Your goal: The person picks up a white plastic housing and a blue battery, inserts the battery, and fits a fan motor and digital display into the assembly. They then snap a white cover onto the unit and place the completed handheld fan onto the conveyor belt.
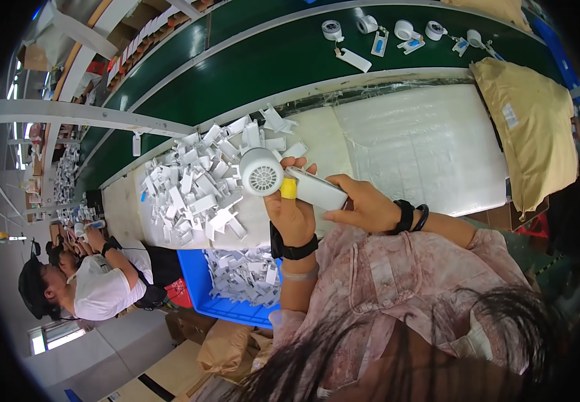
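Between my two hands is a small white handheld fan with a round grilled head and a flat oblong handle. My left hand is closed around the fan near where head and handle meet, and a yellow wrap covers part of one finger. At the handle's far end, my right hand grips it between thumb and fingers. Just left of the fan lies a heap of white plastic casing pieces on the pale worktable. The handle's underside is hidden by my fingers.
A blue bin of white parts stands below the table edge. Beyond the table runs a green conveyor belt, carrying several opened fans. A brown paper package lies at right. Other people work at left.
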{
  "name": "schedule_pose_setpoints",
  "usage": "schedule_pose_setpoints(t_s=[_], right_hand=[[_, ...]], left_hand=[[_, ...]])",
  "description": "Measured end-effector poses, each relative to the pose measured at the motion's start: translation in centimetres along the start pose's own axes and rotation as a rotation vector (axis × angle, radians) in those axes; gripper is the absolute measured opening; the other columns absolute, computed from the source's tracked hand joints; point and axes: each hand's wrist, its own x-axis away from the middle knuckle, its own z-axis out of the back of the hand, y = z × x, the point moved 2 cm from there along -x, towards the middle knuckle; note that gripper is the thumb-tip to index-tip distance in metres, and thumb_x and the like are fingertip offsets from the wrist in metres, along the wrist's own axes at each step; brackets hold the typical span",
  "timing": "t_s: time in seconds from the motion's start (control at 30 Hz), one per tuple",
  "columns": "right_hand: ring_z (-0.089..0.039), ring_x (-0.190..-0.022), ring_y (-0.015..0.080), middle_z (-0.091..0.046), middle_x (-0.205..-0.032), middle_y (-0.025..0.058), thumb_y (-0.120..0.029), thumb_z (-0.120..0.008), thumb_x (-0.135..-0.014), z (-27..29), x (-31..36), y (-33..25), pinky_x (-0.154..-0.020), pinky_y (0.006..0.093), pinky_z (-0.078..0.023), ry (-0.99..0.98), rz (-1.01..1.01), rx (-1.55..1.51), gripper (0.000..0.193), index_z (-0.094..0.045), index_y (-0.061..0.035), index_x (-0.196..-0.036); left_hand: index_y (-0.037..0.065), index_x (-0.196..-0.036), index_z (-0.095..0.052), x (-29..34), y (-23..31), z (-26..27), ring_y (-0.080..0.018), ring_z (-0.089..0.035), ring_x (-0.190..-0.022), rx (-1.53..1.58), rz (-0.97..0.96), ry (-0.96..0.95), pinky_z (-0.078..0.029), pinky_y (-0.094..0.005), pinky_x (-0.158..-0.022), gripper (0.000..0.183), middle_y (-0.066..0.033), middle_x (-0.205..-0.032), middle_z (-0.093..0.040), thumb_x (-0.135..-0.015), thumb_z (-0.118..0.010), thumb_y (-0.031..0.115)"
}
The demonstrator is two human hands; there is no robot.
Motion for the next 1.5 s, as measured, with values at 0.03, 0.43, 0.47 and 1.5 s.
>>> schedule_pose_setpoints(t_s=[0.03,0.43,0.47,1.5], right_hand=[[-0.068,-0.073,0.0198,-0.065,-0.089,0.016,-0.024,-0.068,-0.086,-0.1,0.1,0.3,-0.063,0.0301,-0.054,-0.038,-0.05,-0.148,0.053,-0.042,0.0037,-0.122],[-0.068,-0.082,0.0162,-0.064,-0.098,0.0121,-0.012,-0.06,-0.092,0.1,0.4,0.2,-0.071,0.027,-0.056,-0.115,-0.161,-0.452,0.032,-0.044,0.0039,-0.116],[-0.068,-0.082,0.016,-0.064,-0.098,0.0122,-0.013,-0.06,-0.092,0.2,0.5,0.2,-0.071,0.0269,-0.056,-0.099,-0.158,-0.454,0.032,-0.045,0.0039,-0.116],[-0.044,-0.121,0.0314,-0.04,-0.13,0.0129,-0.004,-0.069,-0.078,1.6,-0.9,-1.7,-0.1,0.0378,-0.04,0.134,0.248,-0.128,0.045,-0.055,-0.0107,-0.12]], left_hand=[[0.0,-0.127,-0.045,0.1,0.0,-0.1,-0.0288,-0.056,-0.109,-0.001,0.0,0.0,-0.049,-0.0488,-0.093,0.036,-0.0143,-0.12,-0.055,-0.093,-0.052,0.005],[-0.002,-0.131,-0.041,0.7,0.6,-0.9,-0.0333,-0.054,-0.115,-0.047,0.023,0.007,-0.047,-0.0488,-0.096,0.039,-0.0175,-0.127,-0.051,-0.094,-0.05,0.006],[-0.001,-0.132,-0.04,0.7,0.7,-1.2,-0.0343,-0.053,-0.116,-0.043,0.029,0.031,-0.047,-0.0491,-0.097,0.041,-0.0179,-0.128,-0.051,-0.094,-0.051,0.008],[0.007,-0.146,-0.023,1.4,-0.5,-1.6,-0.028,-0.051,-0.115,0.041,0.108,-0.131,-0.039,-0.0427,-0.102,0.063,-0.0125,-0.128,-0.051,-0.092,-0.055,0.009]])
